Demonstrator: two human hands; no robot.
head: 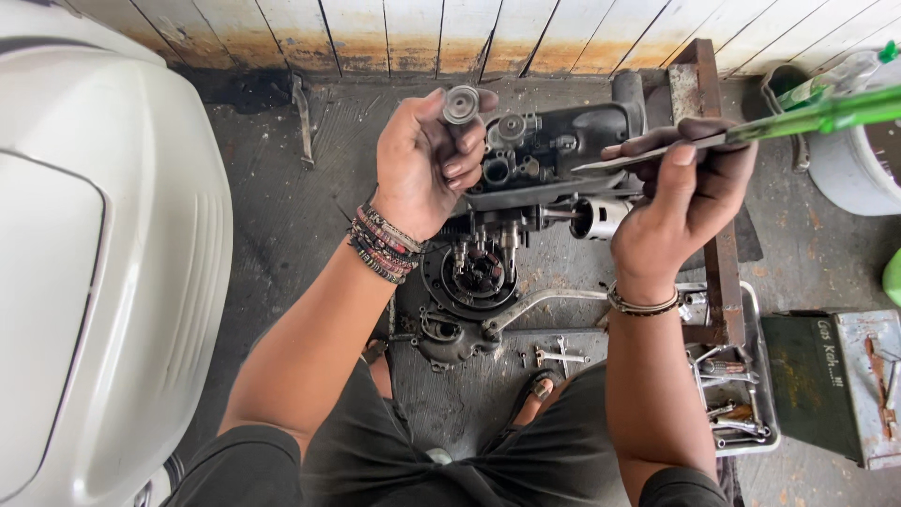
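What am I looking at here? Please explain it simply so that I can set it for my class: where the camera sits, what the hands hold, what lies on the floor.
The camera sits on a person's head and looks down at their own hands. The left hand pinches a small round metal part. The right hand holds a green-handled screwdriver. Below them, on the concrete floor, stands an opened small engine. A metal tray of wrenches lies to the right, a white scooter body panel to the left.
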